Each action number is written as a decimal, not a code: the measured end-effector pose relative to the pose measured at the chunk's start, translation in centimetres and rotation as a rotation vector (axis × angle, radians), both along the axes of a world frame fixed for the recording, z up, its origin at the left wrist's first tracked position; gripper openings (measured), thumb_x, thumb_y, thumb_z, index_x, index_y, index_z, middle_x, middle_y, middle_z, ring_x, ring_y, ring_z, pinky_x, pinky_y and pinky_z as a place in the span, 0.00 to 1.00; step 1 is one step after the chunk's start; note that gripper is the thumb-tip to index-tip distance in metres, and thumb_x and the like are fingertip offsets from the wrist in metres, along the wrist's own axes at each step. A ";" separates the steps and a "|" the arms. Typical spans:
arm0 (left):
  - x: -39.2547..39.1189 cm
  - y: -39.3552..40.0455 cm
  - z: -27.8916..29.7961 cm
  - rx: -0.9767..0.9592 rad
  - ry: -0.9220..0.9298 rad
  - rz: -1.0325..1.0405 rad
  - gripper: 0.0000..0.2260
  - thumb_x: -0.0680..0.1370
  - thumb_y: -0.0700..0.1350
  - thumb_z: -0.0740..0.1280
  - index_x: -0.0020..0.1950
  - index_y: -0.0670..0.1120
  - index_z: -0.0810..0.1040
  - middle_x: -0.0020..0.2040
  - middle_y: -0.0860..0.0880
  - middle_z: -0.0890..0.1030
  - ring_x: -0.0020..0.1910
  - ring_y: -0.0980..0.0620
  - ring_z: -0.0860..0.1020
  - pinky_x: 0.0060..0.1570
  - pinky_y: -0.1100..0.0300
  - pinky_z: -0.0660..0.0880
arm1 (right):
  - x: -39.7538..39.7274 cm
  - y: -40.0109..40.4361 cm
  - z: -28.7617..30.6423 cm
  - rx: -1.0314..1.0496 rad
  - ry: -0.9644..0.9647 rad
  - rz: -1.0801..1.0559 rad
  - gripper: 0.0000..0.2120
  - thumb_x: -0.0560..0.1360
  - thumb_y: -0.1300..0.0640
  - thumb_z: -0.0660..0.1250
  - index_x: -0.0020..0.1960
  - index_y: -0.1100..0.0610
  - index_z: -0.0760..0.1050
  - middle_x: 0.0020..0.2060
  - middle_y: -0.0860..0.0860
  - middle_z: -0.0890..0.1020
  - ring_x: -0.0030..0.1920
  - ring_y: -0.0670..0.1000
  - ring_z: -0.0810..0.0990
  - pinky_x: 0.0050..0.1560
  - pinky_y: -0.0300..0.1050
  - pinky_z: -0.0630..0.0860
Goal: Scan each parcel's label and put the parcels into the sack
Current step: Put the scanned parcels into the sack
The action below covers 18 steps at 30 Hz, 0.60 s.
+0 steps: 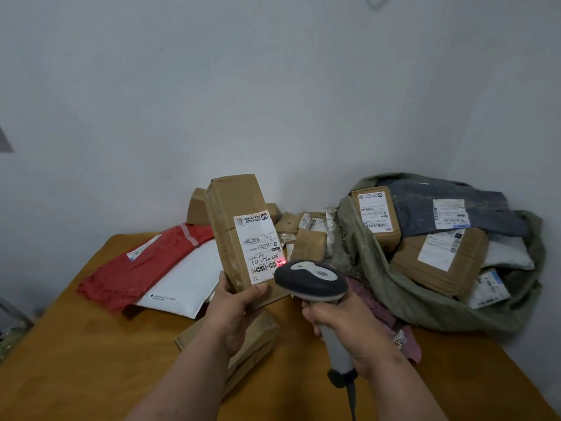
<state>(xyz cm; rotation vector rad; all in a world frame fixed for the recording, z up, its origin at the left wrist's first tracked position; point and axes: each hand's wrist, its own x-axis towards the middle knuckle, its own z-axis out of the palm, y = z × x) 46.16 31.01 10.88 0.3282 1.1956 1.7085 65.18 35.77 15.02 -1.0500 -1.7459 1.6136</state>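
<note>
My left hand grips the lower end of a long brown cardboard parcel, held upright above the table with its white label facing me. My right hand grips the handle of a grey and white barcode scanner, whose head points at the label. A red light spot shows on the label near the barcode. The green sack lies open at the right, holding several labelled parcels, among them a brown box and a dark bag.
On the orange-brown table lie a red mailer, a white mailer, a flat cardboard parcel under my left hand, small brown boxes at the back and a pink bag beside the sack. A white wall stands behind.
</note>
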 end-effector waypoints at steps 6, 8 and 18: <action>-1.1 -0.2 -0.3 0.023 -0.012 -0.025 0.28 0.73 0.33 0.73 0.64 0.57 0.69 0.59 0.47 0.82 0.55 0.46 0.82 0.35 0.59 0.81 | -1.0 -0.5 -0.3 0.002 0.029 -0.001 0.12 0.60 0.51 0.73 0.43 0.43 0.84 0.36 0.49 0.83 0.35 0.47 0.78 0.43 0.48 0.76; -1.6 -0.2 -0.5 0.028 -0.010 -0.038 0.28 0.72 0.33 0.73 0.63 0.57 0.69 0.59 0.47 0.82 0.56 0.46 0.82 0.35 0.59 0.81 | -1.3 -0.5 -0.5 0.003 0.033 -0.008 0.13 0.60 0.53 0.73 0.44 0.43 0.84 0.37 0.49 0.84 0.35 0.47 0.78 0.43 0.48 0.77; -1.7 2.1 -0.6 0.036 0.020 -0.215 0.37 0.64 0.44 0.77 0.72 0.53 0.71 0.59 0.49 0.84 0.60 0.45 0.80 0.51 0.50 0.79 | -0.8 1.2 -2.9 -0.051 0.081 -0.457 0.16 0.64 0.50 0.78 0.49 0.52 0.82 0.40 0.47 0.86 0.45 0.51 0.83 0.46 0.49 0.78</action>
